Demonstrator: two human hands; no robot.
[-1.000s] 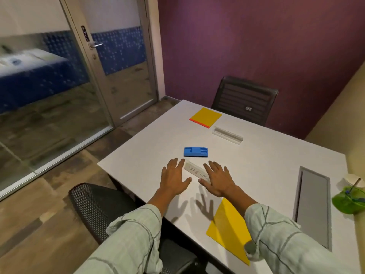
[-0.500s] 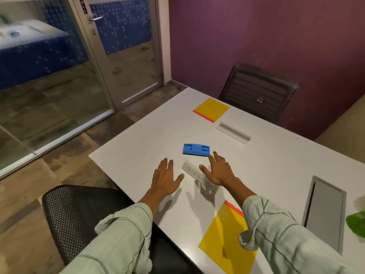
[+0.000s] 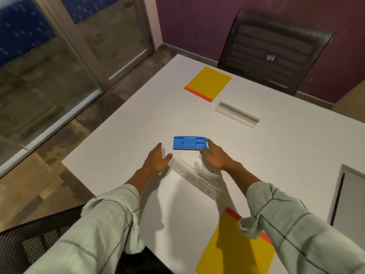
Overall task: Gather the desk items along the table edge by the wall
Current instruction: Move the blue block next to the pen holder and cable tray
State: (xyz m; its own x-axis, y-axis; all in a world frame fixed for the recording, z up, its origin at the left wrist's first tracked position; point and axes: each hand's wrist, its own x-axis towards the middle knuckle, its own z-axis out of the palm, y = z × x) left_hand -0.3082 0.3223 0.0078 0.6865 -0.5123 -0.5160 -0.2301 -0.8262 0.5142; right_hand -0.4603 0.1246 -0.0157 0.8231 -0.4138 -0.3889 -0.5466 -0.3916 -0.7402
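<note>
A blue plastic block [image 3: 190, 142] lies on the white table [image 3: 128, 135]. My right hand [image 3: 215, 157] touches the block's right end with its fingertips, fingers apart. My left hand [image 3: 157, 160] hovers open just left of and below the block. Between my wrists lies a clear name holder with writing [image 3: 195, 180]. A second clear holder [image 3: 237, 113] lies farther back. One yellow pad with a red edge [image 3: 208, 83] sits at the far side, another yellow pad [image 3: 235, 248] near my right sleeve.
A black mesh chair [image 3: 276, 52] stands at the far table edge against the purple wall. Another black chair [image 3: 29, 244] is at my lower left. A grey cable hatch [image 3: 347, 204] is set into the table at right. Glass door and floor lie to the left.
Both hands have moved forward past the written holder to the blue block; the right hand now touches its right end. The view has tilted down and closer.
</note>
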